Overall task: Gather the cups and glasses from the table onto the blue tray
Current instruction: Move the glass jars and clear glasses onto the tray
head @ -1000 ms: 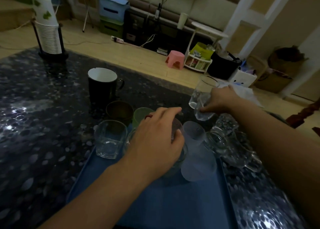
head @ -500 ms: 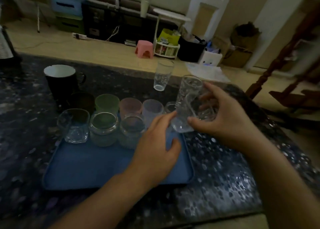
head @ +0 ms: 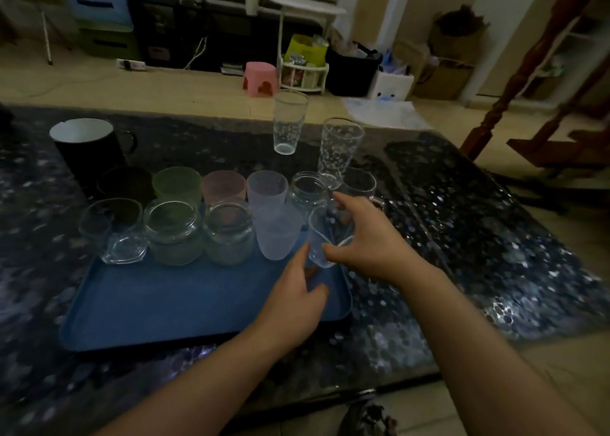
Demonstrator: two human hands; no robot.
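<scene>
From the head view, my right hand gripped a small clear glass, thumb on its near side and fingers curled round the far side, holding it tilted over the right end of the blue tray. My left hand hovered just beside it with loose, relaxed fingers, holding nothing (its fingertip was close to the glass; I could not tell if it touched). Frosted cups and glass jars stood in two rows along the tray's far part. On the table, farther off, stood two tall glasses and, far left, a black mug.
</scene>
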